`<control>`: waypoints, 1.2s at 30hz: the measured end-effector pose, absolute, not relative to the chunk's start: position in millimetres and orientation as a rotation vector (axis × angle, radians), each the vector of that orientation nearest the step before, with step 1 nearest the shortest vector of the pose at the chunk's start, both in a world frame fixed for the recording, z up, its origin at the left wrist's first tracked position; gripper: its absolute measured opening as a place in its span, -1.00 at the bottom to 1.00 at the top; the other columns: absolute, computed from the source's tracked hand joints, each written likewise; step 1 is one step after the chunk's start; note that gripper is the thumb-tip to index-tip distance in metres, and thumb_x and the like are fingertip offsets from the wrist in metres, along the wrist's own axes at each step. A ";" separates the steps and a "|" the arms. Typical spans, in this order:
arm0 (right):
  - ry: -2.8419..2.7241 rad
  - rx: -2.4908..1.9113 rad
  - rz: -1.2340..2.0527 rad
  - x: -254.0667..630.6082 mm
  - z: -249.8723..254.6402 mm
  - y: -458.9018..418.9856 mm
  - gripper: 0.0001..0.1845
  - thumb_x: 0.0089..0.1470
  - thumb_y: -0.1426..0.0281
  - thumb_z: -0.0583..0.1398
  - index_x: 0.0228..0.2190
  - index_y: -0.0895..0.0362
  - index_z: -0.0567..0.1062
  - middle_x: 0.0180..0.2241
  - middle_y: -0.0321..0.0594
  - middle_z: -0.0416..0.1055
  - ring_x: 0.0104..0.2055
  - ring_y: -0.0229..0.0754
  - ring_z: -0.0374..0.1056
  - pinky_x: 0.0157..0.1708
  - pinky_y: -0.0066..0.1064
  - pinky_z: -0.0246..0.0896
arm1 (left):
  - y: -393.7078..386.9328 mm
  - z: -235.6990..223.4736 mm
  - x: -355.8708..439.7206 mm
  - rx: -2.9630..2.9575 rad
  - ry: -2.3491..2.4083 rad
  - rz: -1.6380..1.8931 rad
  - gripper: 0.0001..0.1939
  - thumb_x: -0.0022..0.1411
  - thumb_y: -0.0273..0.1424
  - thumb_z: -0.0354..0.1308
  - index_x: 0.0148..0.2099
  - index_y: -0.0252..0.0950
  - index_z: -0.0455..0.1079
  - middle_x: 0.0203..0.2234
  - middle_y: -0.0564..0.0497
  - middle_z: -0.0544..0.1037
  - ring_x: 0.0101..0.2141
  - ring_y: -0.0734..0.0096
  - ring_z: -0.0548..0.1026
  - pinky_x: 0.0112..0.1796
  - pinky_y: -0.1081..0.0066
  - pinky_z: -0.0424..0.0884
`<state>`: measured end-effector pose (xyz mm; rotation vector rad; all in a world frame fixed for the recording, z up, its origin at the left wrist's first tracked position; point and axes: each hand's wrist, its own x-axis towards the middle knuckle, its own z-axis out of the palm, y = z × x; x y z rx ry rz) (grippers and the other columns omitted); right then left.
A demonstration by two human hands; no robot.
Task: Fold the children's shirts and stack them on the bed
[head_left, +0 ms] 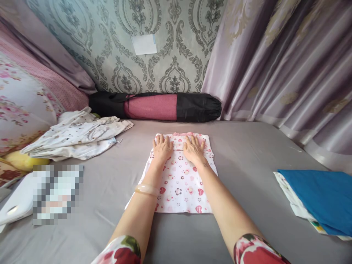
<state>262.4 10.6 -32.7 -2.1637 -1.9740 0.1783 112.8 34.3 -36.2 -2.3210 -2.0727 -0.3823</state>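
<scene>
A white garment [178, 190] printed with pink hearts and flowers lies flat on the grey bed sheet [242, 157], folded into a rough rectangle. Its far end shows a pink trim and a folded-over strip. My left hand [162, 148] rests palm down on the far left part of the cloth, fingers spread. On the far right part, my right hand [194, 148] lies the same way, also with fingers apart. Neither hand grips the fabric. A pale bangle [147, 189] circles my left forearm.
Against the patterned wall lies a rolled pink mat [150, 107] in a black bag. Crumpled printed cloth [82, 135] and a floral pillow [24, 99] are at left, near a white object [23, 198] and a blurred-out item. Folded blue fabric [319, 198] sits at right, below curtains [275, 62].
</scene>
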 end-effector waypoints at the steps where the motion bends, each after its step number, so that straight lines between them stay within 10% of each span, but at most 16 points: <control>1: -1.925 -2.186 0.141 263.7 -33.3 11.2 -0.38 0.32 0.28 -0.24 0.34 0.16 0.02 0.39 -0.12 -0.17 0.42 0.00 -0.32 0.31 0.11 -0.53 | 34.5 -36.5 112.1 -2.293 -2.059 -0.421 -0.46 0.42 -0.21 -0.23 0.31 -0.35 0.19 0.33 -0.24 0.12 0.34 0.00 0.00 0.27 -0.03 -0.09; 8: -1.786 -2.338 0.120 270.1 -41.7 16.1 -0.31 0.31 0.26 -0.21 0.30 0.44 0.04 0.38 0.06 -0.18 0.41 0.04 -0.28 0.33 -0.02 -0.45 | 38.1 -41.8 105.4 -2.290 -2.168 -0.374 -0.43 0.41 -0.18 -0.23 0.33 -0.34 0.14 0.31 -0.25 0.16 0.31 0.00 0.08 0.25 -0.07 -0.03; 36: -1.891 -2.190 0.048 283.6 -28.5 17.8 -0.38 0.33 0.25 -0.26 0.33 0.15 0.06 0.39 -0.10 -0.15 0.42 -0.01 -0.32 0.32 0.04 -0.48 | 37.4 -38.5 109.4 -2.312 -2.005 -0.493 -0.44 0.43 -0.19 -0.30 0.33 -0.28 0.17 0.32 -0.17 0.17 0.34 0.07 0.00 0.28 -0.08 -0.16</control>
